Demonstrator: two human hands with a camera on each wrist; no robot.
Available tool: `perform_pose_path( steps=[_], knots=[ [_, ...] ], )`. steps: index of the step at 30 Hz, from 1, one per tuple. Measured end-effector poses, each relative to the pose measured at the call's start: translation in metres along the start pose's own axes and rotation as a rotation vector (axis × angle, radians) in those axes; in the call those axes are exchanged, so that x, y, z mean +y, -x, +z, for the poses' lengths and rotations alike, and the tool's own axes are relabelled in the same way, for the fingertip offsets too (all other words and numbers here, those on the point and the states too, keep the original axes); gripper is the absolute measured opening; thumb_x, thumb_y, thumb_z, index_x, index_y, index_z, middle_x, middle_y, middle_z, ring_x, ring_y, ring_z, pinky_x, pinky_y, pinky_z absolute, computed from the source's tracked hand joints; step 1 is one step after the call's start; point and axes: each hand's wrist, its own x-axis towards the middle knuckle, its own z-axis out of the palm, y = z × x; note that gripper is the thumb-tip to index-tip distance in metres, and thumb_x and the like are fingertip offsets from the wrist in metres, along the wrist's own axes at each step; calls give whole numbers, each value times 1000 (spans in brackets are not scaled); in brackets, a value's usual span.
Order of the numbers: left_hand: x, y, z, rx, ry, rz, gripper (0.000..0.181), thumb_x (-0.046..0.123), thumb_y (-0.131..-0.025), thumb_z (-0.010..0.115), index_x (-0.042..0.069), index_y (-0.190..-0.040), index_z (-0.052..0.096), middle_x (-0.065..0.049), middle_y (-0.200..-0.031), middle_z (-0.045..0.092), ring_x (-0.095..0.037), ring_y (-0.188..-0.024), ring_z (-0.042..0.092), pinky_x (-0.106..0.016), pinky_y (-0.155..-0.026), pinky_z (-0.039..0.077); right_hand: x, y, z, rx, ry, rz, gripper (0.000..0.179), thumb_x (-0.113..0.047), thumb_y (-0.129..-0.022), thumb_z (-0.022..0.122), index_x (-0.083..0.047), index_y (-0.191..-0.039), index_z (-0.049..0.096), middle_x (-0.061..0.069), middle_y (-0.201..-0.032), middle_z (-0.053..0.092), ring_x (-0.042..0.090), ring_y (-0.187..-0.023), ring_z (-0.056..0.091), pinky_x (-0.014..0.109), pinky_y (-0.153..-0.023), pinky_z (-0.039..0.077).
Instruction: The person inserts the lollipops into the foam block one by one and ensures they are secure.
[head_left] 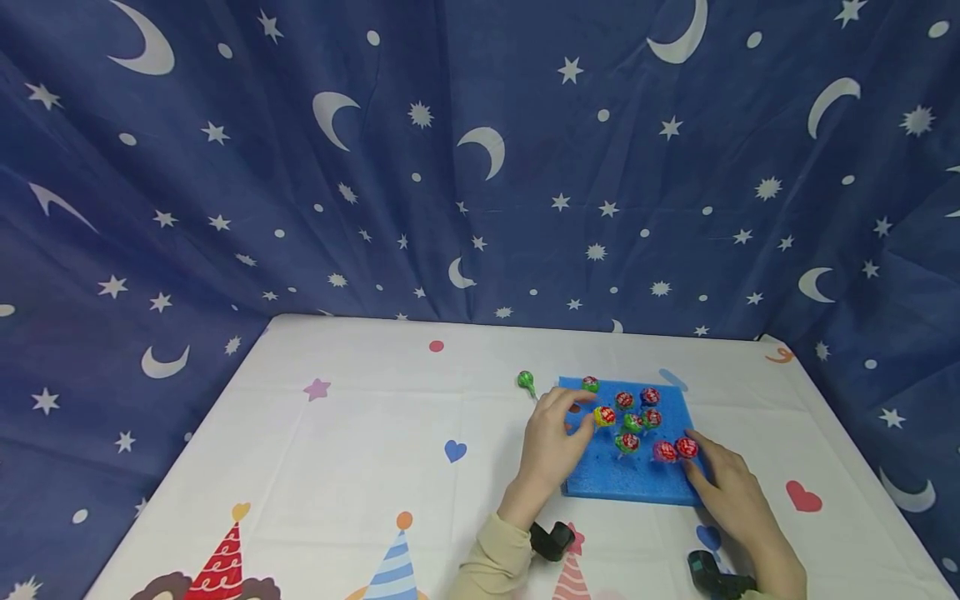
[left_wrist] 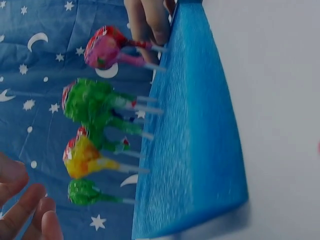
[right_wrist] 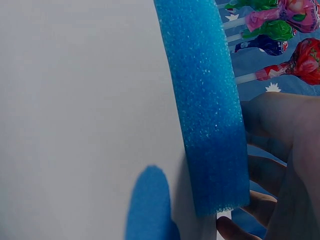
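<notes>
Several wrapped lollipops stand upright on white sticks in a blue foam block [head_left: 622,481] on the table. My left hand [head_left: 551,437] is over the block's left side, fingers bent and spread beside a yellow lollipop [head_left: 604,416]. In the left wrist view, a gap shows between the left fingertips [left_wrist: 37,192] and the candies. At the block's right edge rests my right hand [head_left: 731,487], its thumb and fingers along the foam's side. Close to that hand are a red lollipop [head_left: 686,447] and a pink lollipop [head_left: 664,452]. Green lollipops [left_wrist: 90,102] cluster mid-block.
A loose green lollipop [head_left: 526,380] lies on the table just beyond the block's left edge. The white tablecloth [head_left: 360,442] carries printed hearts, stars and party hats. Behind the table hangs a blue curtain [head_left: 420,208] with moons and stars.
</notes>
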Motion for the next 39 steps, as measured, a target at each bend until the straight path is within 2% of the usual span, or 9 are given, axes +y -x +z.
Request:
perform_pose_path(
  steps=[3, 14, 24, 33, 39],
  knots=[
    [-5, -3, -3, 14, 19, -32, 23, 12, -89, 66, 13, -111, 68, -3, -105, 65, -17, -97, 60, -21, -75, 53, 1, 0, -1, 4, -5, -5, 63, -35, -99, 45, -2, -149, 27, 33, -146, 31, 57, -133, 23, 78, -98, 22],
    [-29, -11, -8, 64, 40, -137, 24, 11, -88, 66, 13, -112, 68, -2, -109, 66, -18, -96, 61, -18, -72, 50, 4, 1, -2, 19, -1, -7, 62, -35, -99, 45, -2, -149, 27, 34, -146, 31, 57, -132, 24, 78, -98, 22],
    [-54, -24, -23, 107, 99, -234, 25, 9, -88, 64, 9, -112, 67, -7, -108, 66, -23, -95, 63, -20, -70, 49, 1, 1, 0, 11, -6, -5, 63, -35, -99, 46, -3, -149, 27, 32, -146, 32, 56, -133, 24, 77, -100, 22],
    [-74, -33, -27, 142, 17, -323, 26, 9, -84, 67, 10, -110, 69, -8, -105, 67, -22, -92, 64, -30, -78, 49, 1, 3, -1, 36, -9, -49, 62, -38, -99, 46, -3, -148, 31, 31, -145, 35, 55, -133, 26, 75, -102, 21],
    [-83, -41, -28, 135, -44, -341, 26, 9, -83, 68, 9, -109, 69, -10, -105, 67, -23, -90, 64, -33, -77, 49, 0, 2, -1, 40, -9, -49, 62, -38, -99, 46, -3, -148, 31, 31, -145, 35, 55, -133, 26, 75, -101, 22]
  ],
)
